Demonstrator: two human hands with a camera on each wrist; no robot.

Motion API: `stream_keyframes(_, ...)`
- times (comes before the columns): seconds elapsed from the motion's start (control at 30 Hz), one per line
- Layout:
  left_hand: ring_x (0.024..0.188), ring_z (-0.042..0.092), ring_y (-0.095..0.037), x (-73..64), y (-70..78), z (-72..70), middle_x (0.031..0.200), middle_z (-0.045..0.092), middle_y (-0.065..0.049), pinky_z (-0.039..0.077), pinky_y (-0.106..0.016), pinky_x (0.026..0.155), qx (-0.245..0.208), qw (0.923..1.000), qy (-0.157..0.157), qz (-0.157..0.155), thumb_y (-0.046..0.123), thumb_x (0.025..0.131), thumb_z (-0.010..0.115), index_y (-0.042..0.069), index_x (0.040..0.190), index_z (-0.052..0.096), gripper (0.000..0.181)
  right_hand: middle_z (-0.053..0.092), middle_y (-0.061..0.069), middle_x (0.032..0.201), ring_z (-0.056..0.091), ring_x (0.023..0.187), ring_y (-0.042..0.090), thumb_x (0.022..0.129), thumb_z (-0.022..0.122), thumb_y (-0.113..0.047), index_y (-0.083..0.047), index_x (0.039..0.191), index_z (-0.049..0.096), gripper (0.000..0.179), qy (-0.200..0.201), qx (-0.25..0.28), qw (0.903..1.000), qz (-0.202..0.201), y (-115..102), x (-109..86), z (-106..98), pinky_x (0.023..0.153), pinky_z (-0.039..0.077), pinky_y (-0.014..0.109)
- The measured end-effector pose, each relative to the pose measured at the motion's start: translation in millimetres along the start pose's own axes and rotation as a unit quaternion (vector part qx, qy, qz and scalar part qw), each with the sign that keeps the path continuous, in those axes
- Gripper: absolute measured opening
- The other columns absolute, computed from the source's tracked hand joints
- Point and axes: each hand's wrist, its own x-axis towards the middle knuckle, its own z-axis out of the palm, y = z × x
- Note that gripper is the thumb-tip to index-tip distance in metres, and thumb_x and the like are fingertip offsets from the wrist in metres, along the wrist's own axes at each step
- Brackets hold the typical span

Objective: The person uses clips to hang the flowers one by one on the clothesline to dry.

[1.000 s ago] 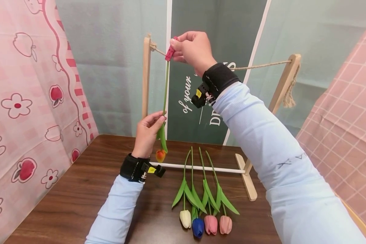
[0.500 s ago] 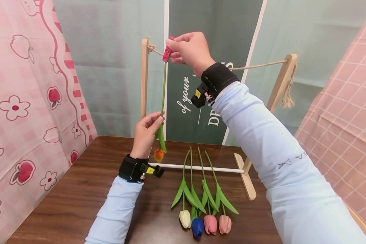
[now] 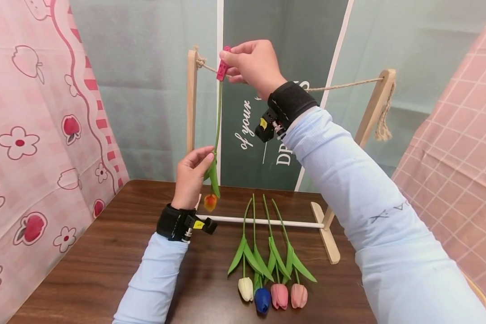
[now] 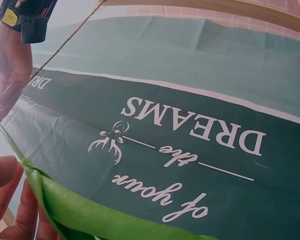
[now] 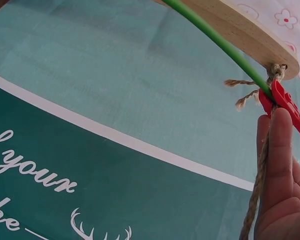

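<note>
My right hand (image 3: 257,65) pinches a red clothespin (image 3: 223,65) at the rope (image 3: 344,86), near the left post. At the clothespin's lower end is the stem tip of an orange tulip (image 3: 209,202), which hangs bloom down. In the right wrist view the green stem (image 5: 220,42) meets the clothespin's jaws beside the rope; whether they clamp both is hard to tell. Lower down, my left hand (image 3: 190,177) holds the tulip's stem between thumb and fingers, just above the leaves. A large green leaf (image 4: 95,212) crosses the left wrist view.
A wooden stand with a left post (image 3: 192,103), a right post (image 3: 374,108) and a white bottom bar (image 3: 263,222) carries the rope. White (image 3: 245,289), blue (image 3: 262,300) and pink tulips (image 3: 280,296) lie on the brown table (image 3: 93,256). Printed curtains surround it.
Both hands keep their grips on the clothespin and the tulip. The view has shifted slightly, and the tulip's stem bows a little more than before.
</note>
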Motion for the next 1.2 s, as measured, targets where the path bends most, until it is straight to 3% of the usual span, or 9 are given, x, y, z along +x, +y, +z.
stream_keyframes(0.17,0.088,0.06,-0.016,0.7,0.3,-0.8,0.097,0.067,-0.003,0.051,-0.023,0.072,-0.011,0.9996,0.018,0.02,0.006,0.093,0.065,-0.006,0.117,0.065,0.027,0.069,0.01,0.092,0.067,0.083,0.021,0.088,0.074,-0.017,0.0,0.101,0.071,0.022,-0.001,-0.009,0.9999,-0.004,0.0,-1.1,-0.2,0.072,0.056,0.025)
stream_keyframes(0.37,0.096,0.058,-0.029,2.1,-1.2,-1.0,0.1,0.067,-0.011,0.048,-0.03,0.08,-0.016,0.9984,0.03,0.046,0.002,0.092,0.066,-0.01,0.113,0.064,0.025,0.068,0.009,0.096,0.066,0.085,0.02,0.088,0.073,-0.019,-0.002,0.101,0.071,0.021,0.005,-0.027,0.9995,-0.014,0.7,-3.4,-1.5,0.073,0.056,0.026)
stream_keyframes(0.47,0.095,0.059,-0.031,2.5,-1.4,-0.7,0.102,0.066,-0.018,0.049,-0.036,0.084,-0.015,0.9986,0.027,0.044,0.002,0.092,0.065,-0.01,0.112,0.065,0.023,0.068,0.01,0.096,0.066,0.084,0.02,0.088,0.074,-0.018,-0.001,0.1,0.071,0.021,0.007,-0.022,0.9996,-0.018,-0.1,-4.0,-2.4,0.073,0.056,0.026)
stream_keyframes(0.6,0.097,0.059,-0.034,2.0,-1.2,-0.6,0.099,0.067,-0.014,0.048,-0.043,0.089,-0.014,0.999,0.019,0.037,0.003,0.092,0.065,-0.011,0.112,0.064,0.024,0.068,0.011,0.095,0.066,0.085,0.021,0.088,0.074,-0.018,-0.001,0.1,0.071,0.021,0.008,-0.019,0.9994,-0.027,-1.3,-5.8,-4.0,0.074,0.056,0.026)
stream_keyframes(0.73,0.096,0.059,-0.032,0.9,0.4,-1.6,0.094,0.068,-0.003,0.048,-0.042,0.088,-0.009,0.9994,0.014,0.031,0.005,0.093,0.065,-0.01,0.114,0.063,0.026,0.069,0.011,0.096,0.067,0.086,0.022,0.088,0.074,-0.018,-0.001,0.101,0.071,0.021,0.008,-0.018,0.999,-0.04,-1.2,-8.9,-6.1,0.075,0.056,0.026)
stream_keyframes(0.93,0.086,0.06,-0.019,1.3,1.4,-3.4,0.097,0.066,-0.012,0.051,-0.029,0.081,-0.012,0.9994,0.013,0.029,0.005,0.093,0.066,-0.009,0.114,0.064,0.026,0.069,0.012,0.096,0.067,0.087,0.022,0.088,0.074,-0.017,-0.001,0.101,0.07,0.021,0.002,0.003,0.9991,-0.042,1.1,-14.1,-9.5,0.075,0.056,0.028)
stream_keyframes(1.2,0.081,0.06,-0.018,2.4,1.8,-3.3,0.091,0.066,-0.008,0.051,-0.026,0.076,-0.024,0.9989,0.012,0.039,0.002,0.092,0.065,-0.009,0.111,0.065,0.022,0.069,0.013,0.097,0.068,0.091,0.023,0.089,0.073,-0.016,0.0,0.104,0.069,0.022,-0.01,-0.001,0.9981,-0.061,8.8,-27.1,-17.4,0.077,0.056,0.029)
